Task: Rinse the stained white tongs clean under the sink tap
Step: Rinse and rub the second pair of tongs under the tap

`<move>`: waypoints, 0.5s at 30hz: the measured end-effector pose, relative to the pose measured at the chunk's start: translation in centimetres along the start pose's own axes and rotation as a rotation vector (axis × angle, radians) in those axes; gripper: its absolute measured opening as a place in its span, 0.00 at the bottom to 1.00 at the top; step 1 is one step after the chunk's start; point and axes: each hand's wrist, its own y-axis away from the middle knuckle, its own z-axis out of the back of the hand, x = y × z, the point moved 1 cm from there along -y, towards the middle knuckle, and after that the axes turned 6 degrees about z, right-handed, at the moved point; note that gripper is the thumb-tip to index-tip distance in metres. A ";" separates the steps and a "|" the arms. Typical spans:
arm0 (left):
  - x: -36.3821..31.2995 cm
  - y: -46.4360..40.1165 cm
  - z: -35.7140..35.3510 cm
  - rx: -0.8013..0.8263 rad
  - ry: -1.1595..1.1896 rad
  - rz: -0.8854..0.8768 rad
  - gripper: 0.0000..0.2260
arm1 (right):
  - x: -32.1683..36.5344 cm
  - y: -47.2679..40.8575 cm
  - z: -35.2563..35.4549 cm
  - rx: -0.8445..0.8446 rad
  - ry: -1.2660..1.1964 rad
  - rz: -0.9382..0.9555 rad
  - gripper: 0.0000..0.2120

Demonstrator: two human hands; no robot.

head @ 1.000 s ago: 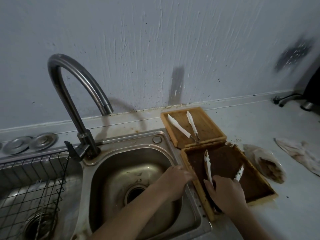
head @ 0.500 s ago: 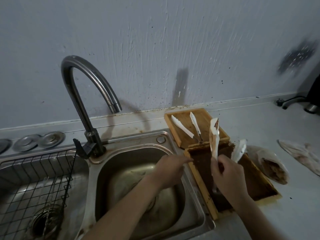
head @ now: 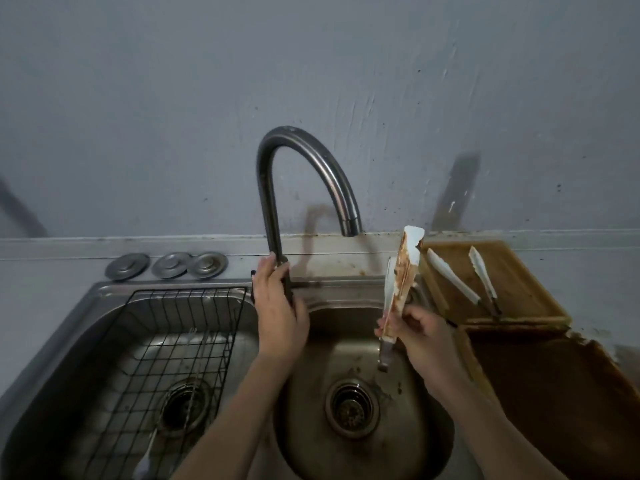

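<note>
My right hand (head: 424, 336) grips the stained white tongs (head: 403, 275) near their hinge and holds them upright over the right sink basin (head: 426, 434). Brown stains cover the inner faces of the tongs. Their tips reach up just right of the spout of the tap (head: 341, 188); no water runs. My left hand (head: 278, 308) is wrapped around the base of the tap, where the lever sits, hidden under my fingers.
A second pair of white tongs (head: 460, 282) lies on a wooden tray (head: 519, 271) right of the sink. A dark stained wooden tray (head: 554, 393) sits nearer. The left basin holds a black wire rack (head: 166, 341). Three metal discs (head: 169, 265) lie behind it.
My right hand lifted the stained tongs from the dark tray and carried them left over the basin. My left hand moved from the sink's edge up to the tap base.
</note>
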 end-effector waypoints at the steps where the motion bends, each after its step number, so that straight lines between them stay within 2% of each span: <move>1: 0.7 -0.2 0.6 -0.030 -0.016 0.031 0.23 | -0.6 -0.3 -0.9 0.013 -0.019 -0.038 0.06; 4: 2.3 -1.3 1.8 -0.042 -0.067 0.177 0.27 | -1.9 -1.6 -3.2 0.033 -0.081 -0.133 0.08; 7: 3.4 -2.9 2.3 0.093 -0.085 0.359 0.29 | -1.7 -2.5 -4.5 0.033 -0.158 -0.193 0.06; 9: 3.9 -4.0 2.1 0.185 -0.141 0.452 0.22 | -1.7 -3.1 -5.0 0.049 -0.179 -0.212 0.06; 11: 4.3 -4.6 1.7 0.203 -0.147 0.506 0.13 | -1.7 -3.5 -5.2 0.066 -0.177 -0.219 0.07; 15: 5.3 -4.8 1.2 0.154 -0.187 0.488 0.11 | -1.6 -4.0 -5.4 0.064 -0.192 -0.229 0.07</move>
